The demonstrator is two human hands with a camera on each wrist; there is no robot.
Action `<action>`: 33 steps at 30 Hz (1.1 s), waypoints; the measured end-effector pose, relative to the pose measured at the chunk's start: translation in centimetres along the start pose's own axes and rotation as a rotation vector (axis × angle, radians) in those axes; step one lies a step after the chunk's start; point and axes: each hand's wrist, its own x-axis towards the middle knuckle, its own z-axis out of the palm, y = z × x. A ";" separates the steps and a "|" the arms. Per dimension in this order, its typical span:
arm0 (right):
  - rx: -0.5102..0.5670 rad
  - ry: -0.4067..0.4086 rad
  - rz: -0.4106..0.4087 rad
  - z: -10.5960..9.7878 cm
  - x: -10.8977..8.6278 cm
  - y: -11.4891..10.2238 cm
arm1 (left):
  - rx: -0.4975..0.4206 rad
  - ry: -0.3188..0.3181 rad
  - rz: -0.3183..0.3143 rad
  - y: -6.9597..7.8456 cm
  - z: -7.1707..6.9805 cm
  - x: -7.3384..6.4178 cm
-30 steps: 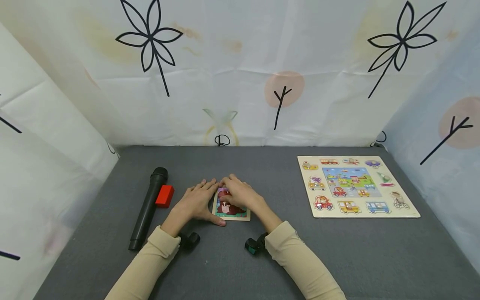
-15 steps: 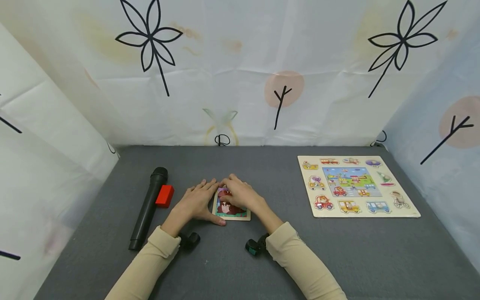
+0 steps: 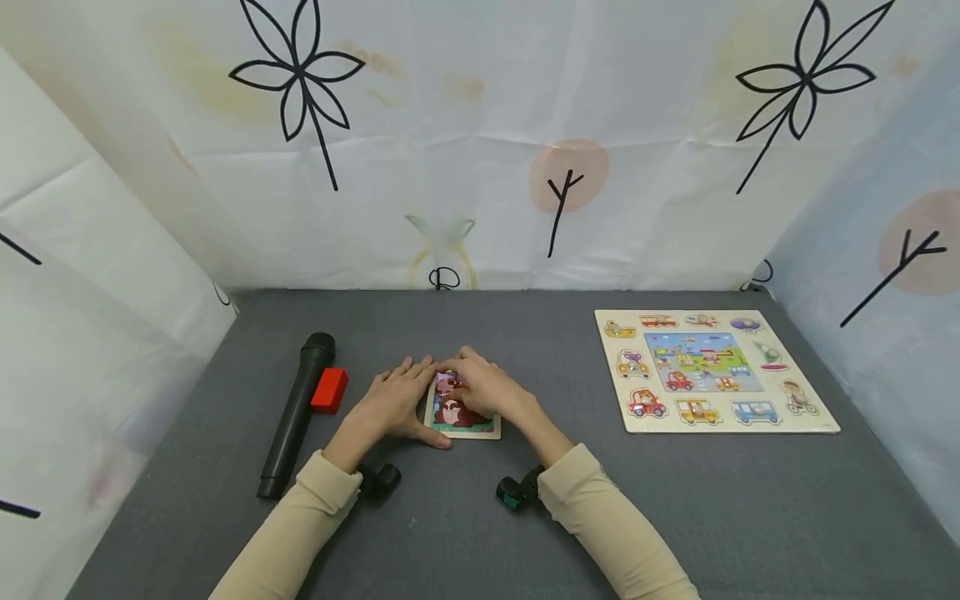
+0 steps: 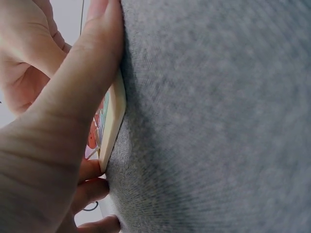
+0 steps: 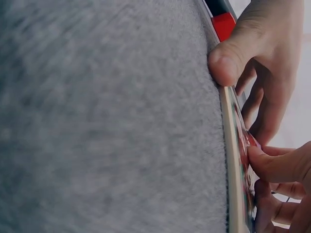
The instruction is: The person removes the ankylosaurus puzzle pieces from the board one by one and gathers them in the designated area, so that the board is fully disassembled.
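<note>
A small wooden picture puzzle [image 3: 471, 423] with a brown animal on it lies flat on the grey table, partly covered by both hands. My left hand [image 3: 392, 407] spreads along its left side, thumb by the front edge and fingers reaching toward the back. In the left wrist view, that thumb crosses a corner of the pale puzzle edge [image 4: 114, 114]. Over the upper right of the picture bends my right hand [image 3: 486, 388]. The right wrist view shows its thumb [image 5: 272, 165] touching the picture and its other fingers curled; I cannot tell whether they pinch a piece.
Left of the hands lie a black microphone [image 3: 296, 417] and a red block [image 3: 329, 391] beside it. A larger wooden vehicle puzzle board [image 3: 795, 422] lies at the right. White patterned cloth [image 3: 495, 100] hangs behind the table.
The right wrist has shifted slightly to the right, and the right thumb has slid a little rightward over the picture. The left hand stays in place.
</note>
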 end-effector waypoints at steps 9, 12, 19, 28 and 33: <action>0.001 0.032 -0.026 0.0 -0.2 0.1 | -0.007 0.002 0.004 0.0 0.0 -0.1; -0.003 0.046 -0.035 0.1 -0.1 0.2 | -0.007 -0.004 0.002 0.0 0.0 -0.1; 0.010 0.045 -0.045 -0.1 -0.2 0.3 | 0.001 -0.014 0.002 0.1 0.1 -0.1; -0.005 0.055 -0.025 -1.3 -0.5 1.2 | -0.008 0.011 0.019 0.0 0.2 0.0; -0.043 0.075 0.014 -2.2 -0.7 2.3 | 0.002 0.018 0.018 0.0 0.2 0.0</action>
